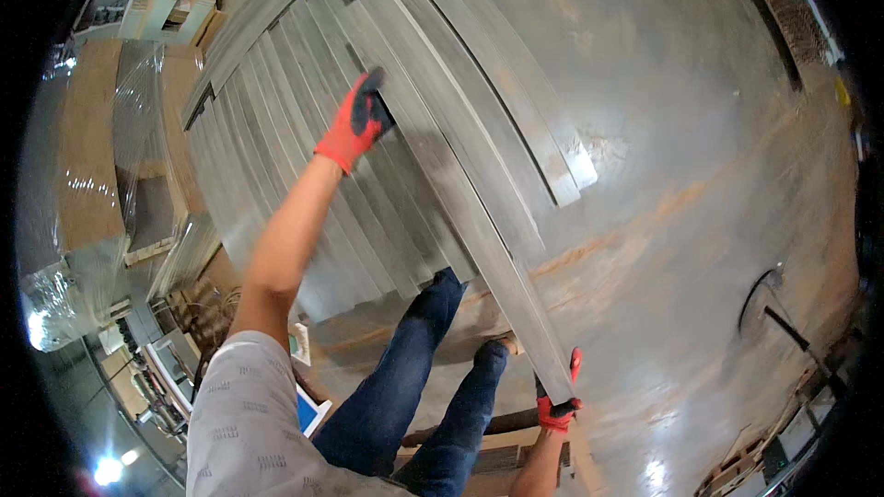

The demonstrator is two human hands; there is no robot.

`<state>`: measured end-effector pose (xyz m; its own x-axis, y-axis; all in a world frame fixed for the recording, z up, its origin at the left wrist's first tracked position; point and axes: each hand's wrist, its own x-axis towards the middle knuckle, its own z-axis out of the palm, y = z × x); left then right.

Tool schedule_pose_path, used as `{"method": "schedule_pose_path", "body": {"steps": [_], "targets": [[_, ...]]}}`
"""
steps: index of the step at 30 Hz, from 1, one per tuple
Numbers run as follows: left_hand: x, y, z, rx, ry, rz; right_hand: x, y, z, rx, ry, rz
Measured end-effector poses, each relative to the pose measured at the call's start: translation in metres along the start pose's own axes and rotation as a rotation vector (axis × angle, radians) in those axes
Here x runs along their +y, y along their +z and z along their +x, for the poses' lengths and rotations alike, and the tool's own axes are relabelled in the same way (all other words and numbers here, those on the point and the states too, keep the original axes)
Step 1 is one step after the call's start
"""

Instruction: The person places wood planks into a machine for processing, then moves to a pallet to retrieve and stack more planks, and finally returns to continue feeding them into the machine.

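A long grey plank (481,228) slants from the upper left down to the lower right, with its near end beside my legs. At that end my right hand (557,405), in a red glove with black on the fingers, is closed round the plank. Farther up, my left hand (354,124), in a matching glove, grips the plank's left edge; part of its fingers is hidden there. Below the plank lie several grey planks side by side (304,147). More long planks (488,83) lie along its right side, with their near ends staggered.
Cardboard packages (92,138) wrapped in clear film stand at the left, below a pale wooden box (175,0). A smooth concrete floor (681,193) stretches to the right. A black hoop-like object with a bar (787,329) lies at the right. Wooden pieces are behind my legs.
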<state>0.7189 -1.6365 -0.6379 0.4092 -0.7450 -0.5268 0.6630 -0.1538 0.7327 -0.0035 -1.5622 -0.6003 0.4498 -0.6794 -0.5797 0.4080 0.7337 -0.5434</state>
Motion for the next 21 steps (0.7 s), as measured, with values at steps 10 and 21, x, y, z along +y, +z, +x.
{"method": "schedule_pose_path", "body": {"steps": [10,21], "targets": [[-0.067,0.133,-0.077,0.188,-0.068,-0.157,-0.007,-0.021,-0.062,0.159,0.105,-0.169],[-0.059,0.098,-0.078,0.207,-0.202,-0.347,-0.006,0.124,-0.146,0.193,0.106,-0.339]]}}
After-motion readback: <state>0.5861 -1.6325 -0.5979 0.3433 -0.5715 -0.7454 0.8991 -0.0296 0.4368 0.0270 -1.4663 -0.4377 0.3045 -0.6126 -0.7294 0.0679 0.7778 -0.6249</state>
